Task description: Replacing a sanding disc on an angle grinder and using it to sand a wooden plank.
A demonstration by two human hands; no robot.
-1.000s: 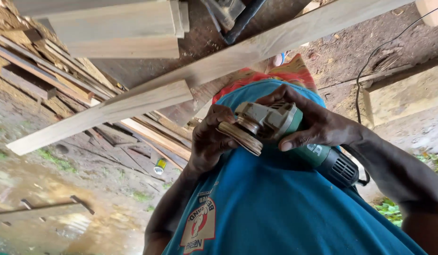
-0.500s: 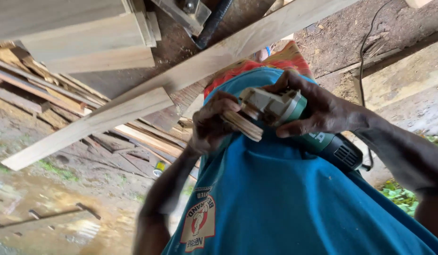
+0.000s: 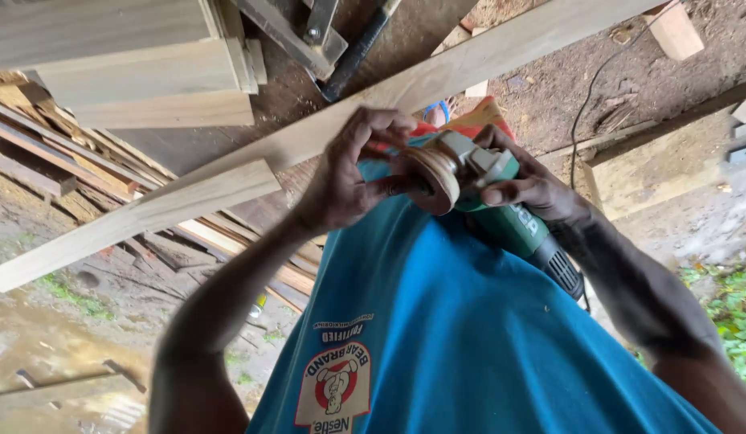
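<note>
Wooden planks over dirt ground; both hands clamped: right hand on grinder, left hand on disc.

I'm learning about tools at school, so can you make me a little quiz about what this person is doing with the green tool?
1. True or false: the right hand holds the body of the green grinder.
2. Which of the hands has its fingers on the round disc? A) left hand B) right hand C) neither
3. Fill in: the person's shirt is mostly ____ in colour.

Key: 1 true; 2 A; 3 blue.
</note>
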